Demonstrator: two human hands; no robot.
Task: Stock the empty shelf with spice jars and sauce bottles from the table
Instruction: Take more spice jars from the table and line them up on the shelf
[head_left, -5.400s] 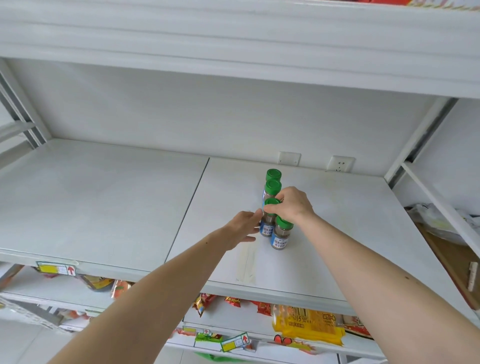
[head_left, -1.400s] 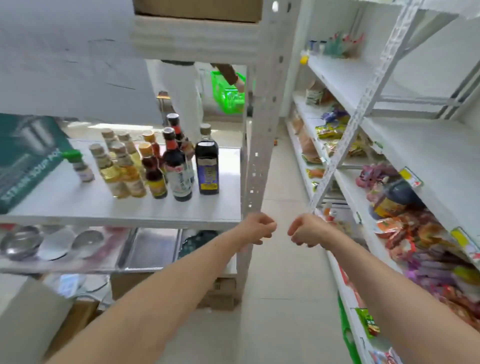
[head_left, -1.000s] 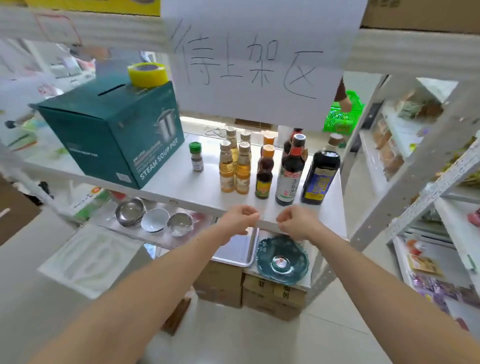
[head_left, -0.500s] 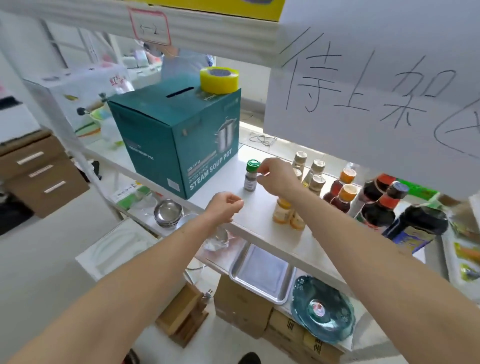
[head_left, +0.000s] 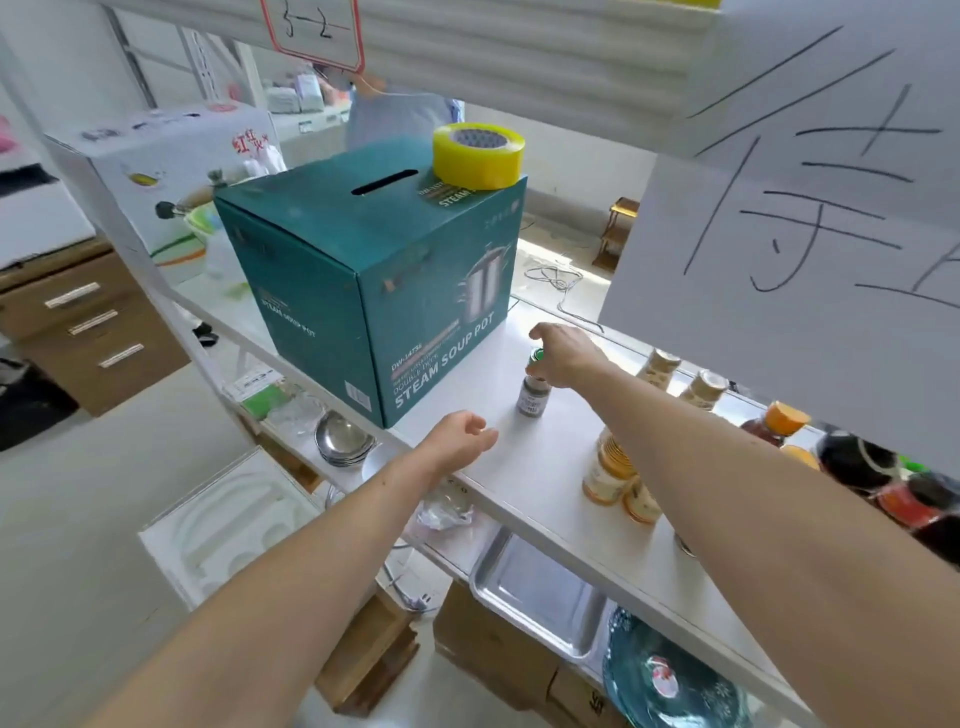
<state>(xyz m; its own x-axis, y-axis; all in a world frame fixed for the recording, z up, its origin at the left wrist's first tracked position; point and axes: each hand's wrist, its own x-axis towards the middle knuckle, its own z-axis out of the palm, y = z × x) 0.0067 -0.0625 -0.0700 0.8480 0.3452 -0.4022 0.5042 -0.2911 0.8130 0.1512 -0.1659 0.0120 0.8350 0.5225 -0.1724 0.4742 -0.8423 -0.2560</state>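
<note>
One spice jar (head_left: 532, 396) with a green cap is standing alone on the white table (head_left: 524, 467), just beside the teal soup-pot box (head_left: 374, 280), and the right hand (head_left: 563, 353) is closing its fingers round the cap from above. The left hand (head_left: 460, 439) is hovering near the table's front edge, fingers loosely curled and holding nothing. A grip lower on the glass body would probably be surer than a pinch on the cap alone (a loose lid could slip), and a straight lift should be keeping the jar upright. Room is lying open toward the person and to the jar's left front; the box wall is crowding the far left, while the yellow-labelled bottles (head_left: 615, 470) and dark sauce bottles (head_left: 872, 478) are standing to the right, under the forearm, so the arm is best drawn back high.
</note>
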